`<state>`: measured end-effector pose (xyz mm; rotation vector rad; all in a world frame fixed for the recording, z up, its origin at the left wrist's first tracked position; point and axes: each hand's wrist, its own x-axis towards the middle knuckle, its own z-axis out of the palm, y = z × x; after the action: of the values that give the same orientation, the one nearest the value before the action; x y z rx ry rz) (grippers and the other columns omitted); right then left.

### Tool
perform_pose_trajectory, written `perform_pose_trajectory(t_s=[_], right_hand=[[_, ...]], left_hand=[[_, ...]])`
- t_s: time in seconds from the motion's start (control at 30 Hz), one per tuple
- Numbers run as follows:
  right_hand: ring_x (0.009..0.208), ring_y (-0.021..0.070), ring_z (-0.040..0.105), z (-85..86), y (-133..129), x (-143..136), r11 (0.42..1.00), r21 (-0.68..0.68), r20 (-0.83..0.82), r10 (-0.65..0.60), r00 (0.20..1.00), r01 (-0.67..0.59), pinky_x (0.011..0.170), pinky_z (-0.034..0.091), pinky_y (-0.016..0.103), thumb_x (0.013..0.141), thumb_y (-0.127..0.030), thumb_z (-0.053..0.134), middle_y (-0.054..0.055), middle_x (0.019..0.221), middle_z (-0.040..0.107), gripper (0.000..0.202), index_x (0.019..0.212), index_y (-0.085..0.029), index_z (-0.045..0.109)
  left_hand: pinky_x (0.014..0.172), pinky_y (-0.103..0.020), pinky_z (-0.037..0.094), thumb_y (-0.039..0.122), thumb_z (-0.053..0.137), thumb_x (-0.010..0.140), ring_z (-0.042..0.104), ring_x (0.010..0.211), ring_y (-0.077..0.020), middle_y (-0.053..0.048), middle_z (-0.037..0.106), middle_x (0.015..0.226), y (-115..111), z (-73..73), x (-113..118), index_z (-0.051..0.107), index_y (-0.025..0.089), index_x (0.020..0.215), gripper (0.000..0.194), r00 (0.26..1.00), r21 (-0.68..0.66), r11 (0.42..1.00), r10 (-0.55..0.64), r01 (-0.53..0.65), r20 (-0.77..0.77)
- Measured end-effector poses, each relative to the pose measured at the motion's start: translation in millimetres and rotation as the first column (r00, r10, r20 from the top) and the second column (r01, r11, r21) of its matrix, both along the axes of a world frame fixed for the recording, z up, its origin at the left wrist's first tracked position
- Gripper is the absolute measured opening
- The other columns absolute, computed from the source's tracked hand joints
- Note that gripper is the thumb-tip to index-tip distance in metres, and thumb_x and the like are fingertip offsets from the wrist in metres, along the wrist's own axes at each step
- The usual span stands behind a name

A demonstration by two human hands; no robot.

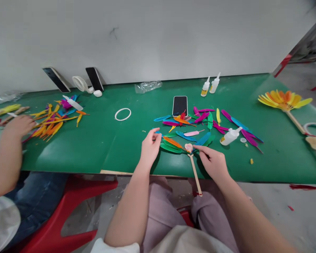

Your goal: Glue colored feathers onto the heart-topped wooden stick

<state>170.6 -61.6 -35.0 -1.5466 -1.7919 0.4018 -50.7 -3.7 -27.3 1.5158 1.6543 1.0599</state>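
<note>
A feather fan with a wooden handle lies across the table's front edge, the handle pointing down toward my knees. Its small heart-shaped centre is pale pinkish. Green feathers and an orange feather spread from it to the left; blue feathers and green ones fan to the right. My left hand pinches what looks like a blue feather between thumb and forefinger, beside the left feathers. With forefinger stretched out and the other fingers curled, my right hand touches the heart's right edge.
Loose coloured feathers and a phone lie beyond the fan. A glue bottle lies right; two more bottles stand behind. A white ring is left, a yellow feather fan far right. Another person's hand works at left.
</note>
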Motion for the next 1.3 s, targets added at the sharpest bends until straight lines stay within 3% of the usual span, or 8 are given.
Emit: perform_pose_trajectory(t_s=[0.17, 0.3, 0.43, 0.63, 0.8, 1.0, 1.13, 1.3], right_hand=[[0.052, 0.01, 0.05, -0.5, -12, 15, 0.906, 0.065, -0.351, -0.371, 0.86, 0.418, 0.051, 0.044, 0.023, 0.081, -0.03, 0.051, 0.001, 0.067, 0.059, 0.03, 0.106, -0.018, 0.062], [0.075, 0.0142, 0.055, -3.3, -8, 44, 0.759, 0.073, -0.506, -0.531, 0.68, 0.647, 0.057, 0.046, 0.026, 0.072, -0.038, 0.063, 0.009, 0.1, 0.058, 0.059, 0.124, -0.017, 0.045], [0.095, 0.021, 0.053, -3.9, 10, 67, 0.803, 0.0, -0.35, -0.558, 0.752, 0.596, 0.072, 0.047, 0.034, 0.066, -0.045, 0.066, 0.012, 0.113, 0.057, 0.072, 0.128, -0.017, 0.043], [0.087, 0.025, 0.051, -2.6, 23, 69, 0.84, 0.012, 0.009, -0.543, 0.84, 0.543, 0.079, 0.039, 0.043, 0.069, -0.049, 0.058, 0.011, 0.091, 0.063, 0.041, 0.093, -0.016, 0.063], [0.077, 0.0185, 0.056, 8.2, 8, 57, 0.871, -0.071, -0.387, -0.473, 0.791, 0.486, 0.068, 0.044, 0.035, 0.074, -0.047, 0.056, 0.006, 0.097, 0.06, 0.041, 0.106, -0.021, 0.053], [0.05, 0.0084, 0.042, 31.4, -26, 26, 0.966, -0.242, -0.797, -0.254, 0.548, 0.095, 0.044, 0.034, 0.023, 0.076, -0.043, 0.058, -0.002, 0.068, 0.053, 0.025, 0.088, -0.021, 0.056], [0.059, 0.0084, 0.048, 36.4, -38, -5, 0.96, -0.255, -0.891, -0.187, 0.413, -0.116, 0.055, 0.041, 0.024, 0.075, -0.033, 0.063, 0.002, 0.092, 0.062, 0.026, 0.095, -0.023, 0.05], [0.057, 0.0086, 0.05, 32.6, -36, -18, 0.969, -0.243, -0.9, -0.208, 0.383, -0.046, 0.055, 0.043, 0.024, 0.066, -0.023, 0.071, -0.004, 0.072, 0.059, 0.032, 0.084, -0.023, 0.045]], left_hand=[[0.074, -0.029, 0.042, 0.04, 0.052, 0.081, 0.059, 0.076, -0.0154, -0.001, 0.066, 0.079, 6, 1.2, 13, 0.05, 0.021, 0.116, 0.04, 0.995, -0.007, 0.996, -0.088, 0.088, -0.056], [0.073, -0.029, 0.041, 0.035, 0.058, 0.077, 0.058, 0.075, -0.0157, 0.0, 0.067, 0.077, 8, 5.8, 20, 0.051, 0.022, 0.116, 0.042, 0.988, -0.042, 0.992, -0.119, 0.115, -0.1], [0.074, -0.028, 0.041, 0.029, 0.061, 0.074, 0.058, 0.074, -0.0147, 0.001, 0.066, 0.078, 7, 9.0, 22, 0.05, 0.023, 0.119, 0.046, 0.98, -0.06, 0.983, -0.18, 0.175, -0.08], [0.076, -0.029, 0.043, 0.024, 0.063, 0.073, 0.058, 0.074, -0.0141, 0.001, 0.065, 0.078, 3, 12.9, 23, 0.057, 0.024, 0.111, 0.039, 0.966, -0.014, 0.969, -0.245, 0.245, -0.078], [0.079, -0.029, 0.044, 0.025, 0.064, 0.073, 0.06, 0.078, -0.0139, 0.002, 0.066, 0.079, -2, 25.8, 24, 0.063, 0.025, 0.101, 0.028, 0.99, 0.191, 0.973, -0.123, 0.133, -0.063], [0.056, -0.02, 0.047, 0.028, 0.064, 0.075, 0.056, 0.053, -0.0069, 0.003, 0.066, 0.074, -44, 36.6, 24, 0.069, 0.023, 0.08, 0.008, 0.996, 0.371, 0.928, -0.018, -0.013, 0.082], [0.06, -0.02, 0.048, 0.02, 0.064, 0.076, 0.06, 0.06, -0.0083, 0.003, 0.066, 0.068, -76, 28.4, 34, 0.069, 0.023, 0.081, 0.008, 0.997, 0.46, 0.888, -0.037, 0.005, 0.062], [0.057, -0.02, 0.048, 0.019, 0.065, 0.076, 0.061, 0.062, -0.0097, 0.001, 0.067, 0.067, -84, 21.2, 42, 0.069, 0.02, 0.079, 0.006, 0.996, 0.466, 0.883, -0.081, 0.055, 0.035]])
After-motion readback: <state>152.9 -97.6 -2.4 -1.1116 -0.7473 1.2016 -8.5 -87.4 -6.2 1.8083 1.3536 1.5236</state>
